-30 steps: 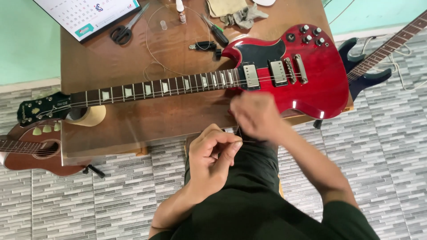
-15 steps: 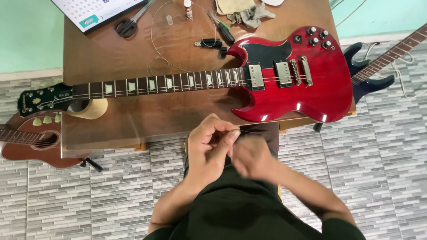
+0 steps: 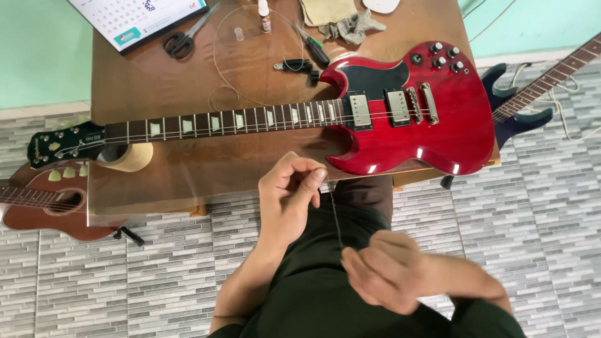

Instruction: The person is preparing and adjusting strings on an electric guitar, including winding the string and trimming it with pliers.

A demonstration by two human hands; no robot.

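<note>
You are holding a thin guitar string [image 3: 336, 219] stretched between your two hands, just below the red guitar [image 3: 400, 112] and over your lap. Your left hand [image 3: 289, 194] is closed, with the fingertips [image 3: 316, 177] pinching the top end of the string close to the red guitar's lower edge. Your right hand [image 3: 382, 272] is curled shut on the lower end, farther down from the red guitar. The string looks very light and bendy, a thin wire that can slip through your fingers, kink if you fold it, and poke you at its tip. It is best held near each end with a firm pinch, kept fairly straight. The red guitar lies flat across the brown counter [image 3: 156, 81], its neck pointing left and its body on the right. Above the red guitar's neck lies a loose loop of wire [image 3: 216, 56]. Farther up from the red guitar are black scissors [image 3: 181, 40], a small bottle [image 3: 265, 15], a screwdriver [image 3: 312, 44] and a crumpled cloth [image 3: 350, 26]. Under the neck's left end sits a roll of tape [image 3: 128, 156]. Left of the red guitar, on the tiled floor, rests a brown guitar [image 3: 44, 203]. A dark blue guitar [image 3: 519, 106] leans to the right of it.
</note>
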